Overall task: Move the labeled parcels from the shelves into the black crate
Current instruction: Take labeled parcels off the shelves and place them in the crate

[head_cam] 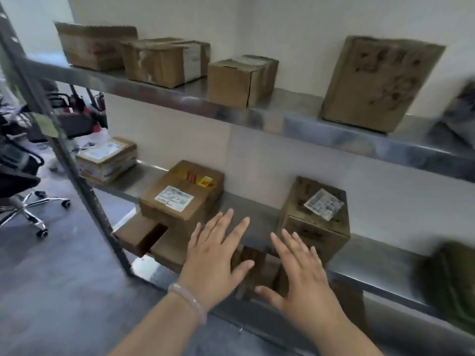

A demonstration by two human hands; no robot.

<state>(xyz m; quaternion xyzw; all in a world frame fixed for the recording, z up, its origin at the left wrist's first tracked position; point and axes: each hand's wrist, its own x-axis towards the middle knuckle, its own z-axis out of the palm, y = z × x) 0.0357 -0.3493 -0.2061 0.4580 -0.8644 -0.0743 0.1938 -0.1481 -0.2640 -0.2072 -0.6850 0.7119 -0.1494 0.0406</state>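
Observation:
Two labeled cardboard parcels stand on the middle metal shelf (380,263): one with a white label and red-yellow stickers (180,194) at centre left, one with a tilted white label (316,214) at centre right. A flatter labeled parcel (106,159) lies at the shelf's far left. My left hand (216,255) and my right hand (300,276) are both stretched out with fingers spread, in front of the shelf edge between the two parcels, holding nothing. No black crate is in view.
The upper shelf (282,114) carries several brown boxes, the largest (377,83) at the right. More boxes (144,235) sit on a lower level. A dark upright post (77,176) frames the left side. Office chairs (23,186) stand on the grey floor at left. A green object (452,283) is at the right edge.

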